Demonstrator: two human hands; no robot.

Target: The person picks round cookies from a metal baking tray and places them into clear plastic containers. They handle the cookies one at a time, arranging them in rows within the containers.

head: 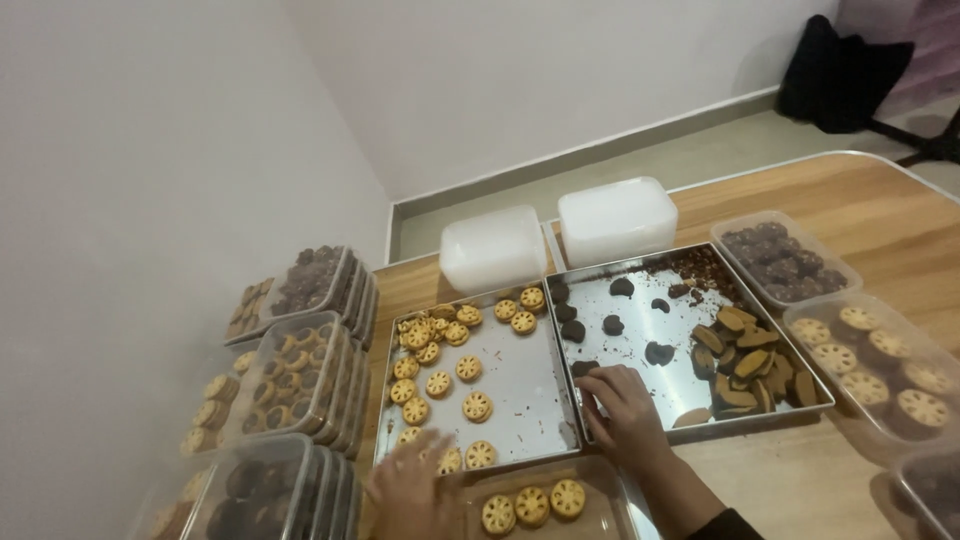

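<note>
1. Left hand [408,487], blurred and spread open, rests on a shiny steel tray [520,385] of round golden lattice cookies [477,405].
2. Right hand [622,405], fingers curled, touches a dark chocolate cookie [584,369] on the neighbouring crumb-strewn metal tray [640,300].

hands [625,405] on cookie trays [520,395], wooden table [860,200]

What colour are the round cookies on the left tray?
Golden yellow round cookies with a flower-like hole pattern, seen in the head view.

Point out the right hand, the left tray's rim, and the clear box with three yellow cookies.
right hand [618,402]: head view, back of the hand.
left tray [556,395]: head view, bare metal by its right rim.
clear box [598,520]: head view, bare floor right of the cookies.
</note>
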